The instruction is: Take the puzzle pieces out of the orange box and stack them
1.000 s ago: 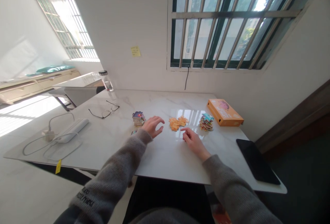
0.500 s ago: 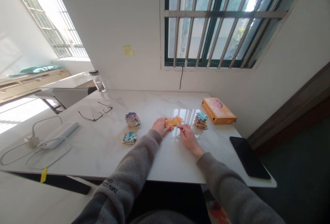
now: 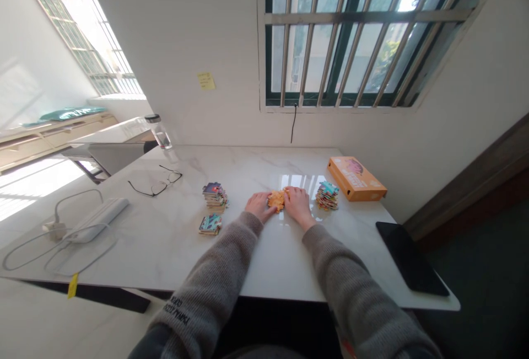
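Orange puzzle pieces [image 3: 276, 200] lie bunched on the white table between my two hands. My left hand [image 3: 260, 205] is closed round their left side, with the thumb along the near edge. From the right, my right hand [image 3: 297, 204] wraps its fingers over the other side of the bunch and hides part of it. A tall stack of puzzle pieces [image 3: 214, 196] and a lower stack [image 3: 210, 224] stand to the left. Another stack [image 3: 327, 196], with a teal piece on top, is just right of my right hand.
An orange box [image 3: 356, 178] and a black phone [image 3: 409, 257] lie at the right. Glasses [image 3: 159, 187], a clear bottle [image 3: 159, 132] and a white power strip [image 3: 97, 219] with cables are on the left. The wall [image 3: 231, 122] rises behind the table.
My right hand has moved up and left onto the orange pieces, which are now bunched closer together. My left hand stays beside them. The view has shifted slightly.
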Motion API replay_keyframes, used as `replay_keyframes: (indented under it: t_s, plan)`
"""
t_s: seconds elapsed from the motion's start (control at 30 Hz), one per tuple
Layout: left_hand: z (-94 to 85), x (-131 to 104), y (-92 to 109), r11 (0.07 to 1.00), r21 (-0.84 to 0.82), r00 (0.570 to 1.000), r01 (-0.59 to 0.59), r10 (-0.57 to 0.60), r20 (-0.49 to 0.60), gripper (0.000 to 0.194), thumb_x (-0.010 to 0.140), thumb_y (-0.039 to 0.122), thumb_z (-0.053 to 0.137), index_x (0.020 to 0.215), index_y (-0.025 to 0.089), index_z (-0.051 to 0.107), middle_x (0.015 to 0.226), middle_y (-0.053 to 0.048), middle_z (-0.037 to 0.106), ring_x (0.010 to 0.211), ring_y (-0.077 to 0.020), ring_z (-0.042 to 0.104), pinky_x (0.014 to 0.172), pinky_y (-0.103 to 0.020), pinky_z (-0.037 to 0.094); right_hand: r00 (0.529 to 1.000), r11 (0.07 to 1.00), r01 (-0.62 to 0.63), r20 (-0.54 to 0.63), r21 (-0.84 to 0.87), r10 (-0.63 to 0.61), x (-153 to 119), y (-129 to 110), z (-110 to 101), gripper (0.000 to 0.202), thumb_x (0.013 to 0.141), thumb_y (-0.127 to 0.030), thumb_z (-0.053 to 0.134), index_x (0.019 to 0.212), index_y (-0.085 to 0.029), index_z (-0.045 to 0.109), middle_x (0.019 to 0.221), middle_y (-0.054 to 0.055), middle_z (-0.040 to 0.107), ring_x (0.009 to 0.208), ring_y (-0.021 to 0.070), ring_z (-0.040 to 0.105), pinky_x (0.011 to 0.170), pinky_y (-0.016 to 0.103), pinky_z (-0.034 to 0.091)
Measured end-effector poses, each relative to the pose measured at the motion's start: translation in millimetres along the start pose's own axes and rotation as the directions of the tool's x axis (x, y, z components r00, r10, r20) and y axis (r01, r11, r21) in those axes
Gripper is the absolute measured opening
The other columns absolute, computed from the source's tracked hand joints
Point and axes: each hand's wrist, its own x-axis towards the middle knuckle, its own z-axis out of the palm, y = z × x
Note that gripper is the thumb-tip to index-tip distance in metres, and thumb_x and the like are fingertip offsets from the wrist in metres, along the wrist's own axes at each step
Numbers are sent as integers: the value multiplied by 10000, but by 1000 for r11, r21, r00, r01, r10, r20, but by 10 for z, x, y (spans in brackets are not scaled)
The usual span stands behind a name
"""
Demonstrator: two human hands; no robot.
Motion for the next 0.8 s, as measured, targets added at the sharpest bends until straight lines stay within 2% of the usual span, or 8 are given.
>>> replay_keyframes:
  t_s: [0.17,0.33,0.5,0.6,0.7,0.8]
  plan:
    - [-15,-1,-16,999,-53,1000,-9,8,-8,530,783,379,720,1267,211,585,1205,-105,659,1157,-316,555,1030,-468,416,995,994,21,90,111,-31,-29,-5,-51,267,927,-237,480,1132,-196,645,1001,106,680,983,256,550,921,384,393]
    - [23,14,-98,988,-154,1000,-19,15,-27,575,727,353,777,1249,203,587,1101,-97,648,1045,-280,608,981,-458,467,990,956,45,112,290,-80,-83,-26,-121,247,898,-211,485,1077,-193,655,941,66,608,881,192,583,868,343,471]
    - [68,16,-141,922,-383,998,-48,26,-60,565,685,235,791,1213,211,592,1095,-75,557,1005,-229,621,954,-404,531,989,847,-105,143,521,35,-106,-30,-136,276,841,-224,528,1092,-182,635,1051,73,552,820,148,615,782,322,549]
    - [61,5,-122,911,-405,995,-82,49,-91,554,683,199,775,1207,214,595,1105,-76,528,1036,-236,606,954,-400,540,980,769,-179,184,614,81,-120,-42,-116,342,799,-243,575,1138,-205,609,1126,79,554,868,145,617,780,312,567]
    - [56,0,-108,907,-404,988,-116,62,-143,653,667,189,779,1279,213,550,1197,-102,508,1133,-264,572,989,-416,522,962,673,-263,238,692,131,-138,-61,-98,445,768,-242,608,1210,-216,561,1143,86,584,943,165,623,808,325,571]
    - [66,0,-111,878,-468,992,-97,48,-116,781,681,184,766,1393,190,445,1233,-127,549,1166,-281,578,1014,-447,507,956,608,-289,259,739,140,-150,-75,-98,505,757,-209,596,1255,-217,510,1124,86,614,989,179,628,842,344,564]
